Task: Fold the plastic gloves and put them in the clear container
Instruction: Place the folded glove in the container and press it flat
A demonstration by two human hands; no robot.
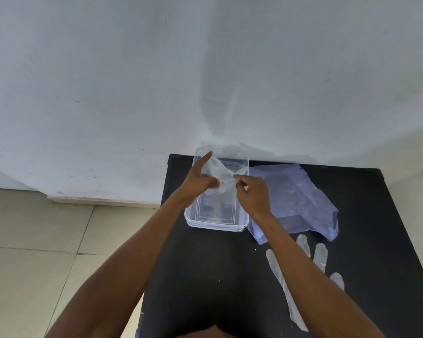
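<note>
One black table (205,264) against white wall (108,81).

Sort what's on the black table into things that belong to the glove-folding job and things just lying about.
Part of the job:
- plastic glove held by both hands, left and right
- clear container
- flat glove lying on the table

Lying about:
- bluish plastic bag beside the container

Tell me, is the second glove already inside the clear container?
No, the second glove lies flat on the black table, near the right arm, outside the clear container.
</note>
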